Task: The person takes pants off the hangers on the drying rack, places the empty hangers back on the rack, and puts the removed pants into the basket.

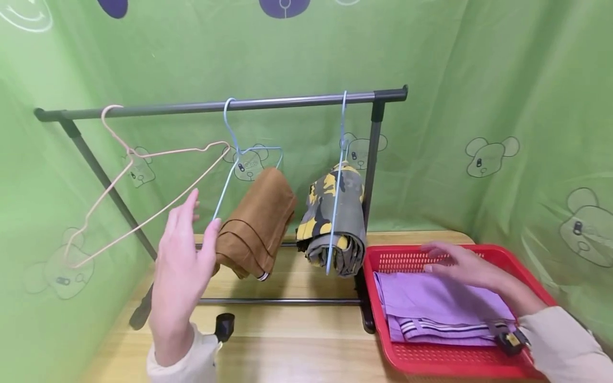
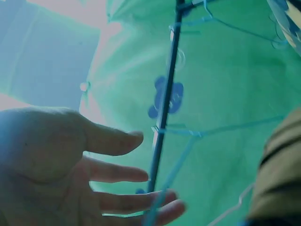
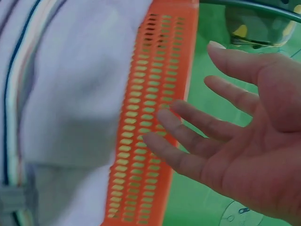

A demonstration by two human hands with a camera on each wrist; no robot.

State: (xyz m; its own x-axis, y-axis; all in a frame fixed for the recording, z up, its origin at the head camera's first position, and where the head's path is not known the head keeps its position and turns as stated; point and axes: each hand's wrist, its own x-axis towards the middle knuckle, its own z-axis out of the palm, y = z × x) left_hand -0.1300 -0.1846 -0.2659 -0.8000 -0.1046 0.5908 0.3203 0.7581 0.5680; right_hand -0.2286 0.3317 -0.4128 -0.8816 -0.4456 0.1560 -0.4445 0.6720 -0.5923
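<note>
My left hand [image 1: 184, 266] is raised with fingers extended, close to the left side of a light blue hanger [image 1: 225, 197] on the rack. Over that hanger's lower bar hangs a folded brown garment [image 1: 258, 223]. In the left wrist view the left hand [image 2: 94, 174] has spread fingers and grips nothing. My right hand [image 1: 466, 266] hovers, fingers loosely extended, above folded purple trousers [image 1: 440, 303] with a striped waistband. Those trousers lie in a red basket [image 1: 397, 364]. The right wrist view has the right hand [image 3: 235, 127] empty, over the basket's perforated wall.
A metal clothes rack [image 1: 287, 102] stands on a wooden table [image 1: 287, 351]. At its left hangs a bare pink hanger [image 1: 167, 153]; at its right, a camouflage garment [image 1: 330, 213] on another blue hanger [image 1: 337, 197]. Green curtain [image 1: 431, 106] surrounds the table.
</note>
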